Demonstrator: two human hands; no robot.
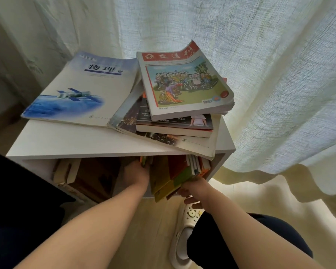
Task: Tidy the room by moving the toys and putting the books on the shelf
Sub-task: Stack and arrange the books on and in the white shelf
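Observation:
A small white shelf unit stands before a curtain. On its top lie a blue-and-white physics textbook at the left and a stack of books at the right, a cartoon-covered magazine uppermost. Inside the open compartment, a bundle of colourful thin books leans at the right, sticking out of the opening. My left hand reaches into the compartment and touches the bundle's left side; its fingers are hidden. My right hand grips the bundle's lower outer corner.
A few brownish books lean at the compartment's left. Pale curtains hang behind and pool on the wooden floor at the right. A white clog on a foot is below my right hand, beside a dark-clad knee.

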